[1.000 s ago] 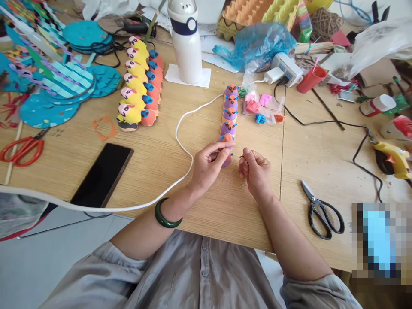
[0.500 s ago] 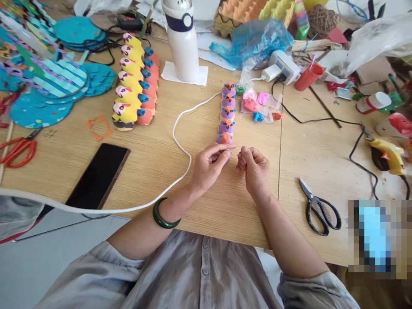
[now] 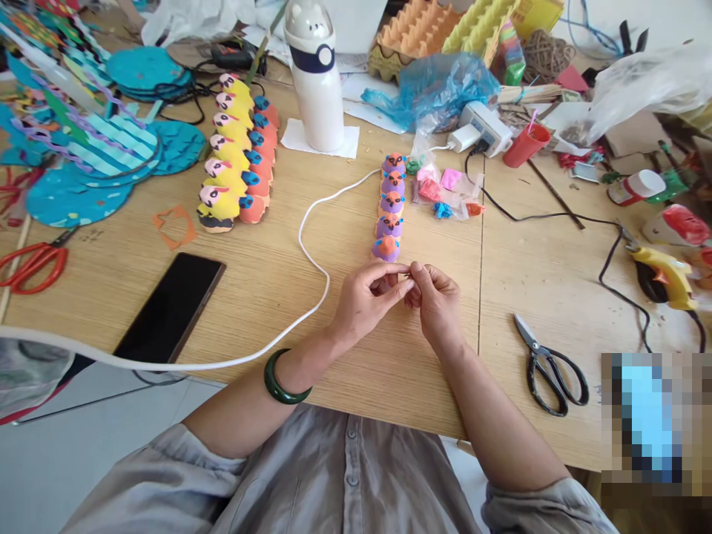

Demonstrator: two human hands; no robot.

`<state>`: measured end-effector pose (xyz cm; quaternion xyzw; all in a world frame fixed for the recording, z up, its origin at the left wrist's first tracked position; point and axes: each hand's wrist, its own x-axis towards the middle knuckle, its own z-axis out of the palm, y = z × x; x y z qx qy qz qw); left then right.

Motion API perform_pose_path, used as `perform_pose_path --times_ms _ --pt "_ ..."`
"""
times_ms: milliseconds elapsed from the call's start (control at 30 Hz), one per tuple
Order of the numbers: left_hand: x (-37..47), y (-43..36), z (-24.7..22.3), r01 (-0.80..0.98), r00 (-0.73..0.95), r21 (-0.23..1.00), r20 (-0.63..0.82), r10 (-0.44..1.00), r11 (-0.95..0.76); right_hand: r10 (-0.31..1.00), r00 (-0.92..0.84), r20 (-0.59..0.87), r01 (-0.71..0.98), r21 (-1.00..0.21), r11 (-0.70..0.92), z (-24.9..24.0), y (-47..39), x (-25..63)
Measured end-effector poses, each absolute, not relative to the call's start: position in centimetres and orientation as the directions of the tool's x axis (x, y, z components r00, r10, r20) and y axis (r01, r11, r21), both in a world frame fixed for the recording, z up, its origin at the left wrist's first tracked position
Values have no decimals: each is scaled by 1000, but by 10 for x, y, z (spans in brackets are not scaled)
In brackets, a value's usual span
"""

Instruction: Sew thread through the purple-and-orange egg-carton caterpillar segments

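Observation:
My left hand (image 3: 370,297) and my right hand (image 3: 438,300) meet at the fingertips over the table, both pinched closed. A tiny dark bit seems to show between them, too small to name. Just beyond my fingers stands a row of purple and orange clay figures (image 3: 392,202) with small blue ears. The farther ones have dark eye marks; on the nearest figure (image 3: 386,248) I see none. Right of the row lie small clear bags with pink clay (image 3: 429,188), a blue clay lump (image 3: 443,211) and an orange piece.
A white cable (image 3: 303,237) curves left of my hands, by a black phone (image 3: 173,308). Black-handled scissors (image 3: 548,367) lie at right, a yellow glue gun (image 3: 667,276) beyond. Yellow clay figures (image 3: 225,156) and a white bottle (image 3: 317,89) stand farther back.
My hands, apart before, have come together so that their fingertips touch. The view has shifted slightly, and the nearest clay figure is less covered by my left hand.

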<state>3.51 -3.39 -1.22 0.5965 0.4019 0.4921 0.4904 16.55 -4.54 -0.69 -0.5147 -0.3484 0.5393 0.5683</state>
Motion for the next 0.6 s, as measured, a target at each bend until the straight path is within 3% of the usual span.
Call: perform_pose_path --times_ms 167,433,600 --pt "32 -33 -12 38 139 956 283 949 -291 985 129 -118 -245 -966 -84 -8 -46 166" --pt "30 -29 -12 -9 77 984 177 981 -177 971 237 15 -179 -982 59 -7 -48 169" --pt "31 -29 -13 -50 114 989 141 983 -136 974 136 181 -39 -981 188 -5 -50 170"
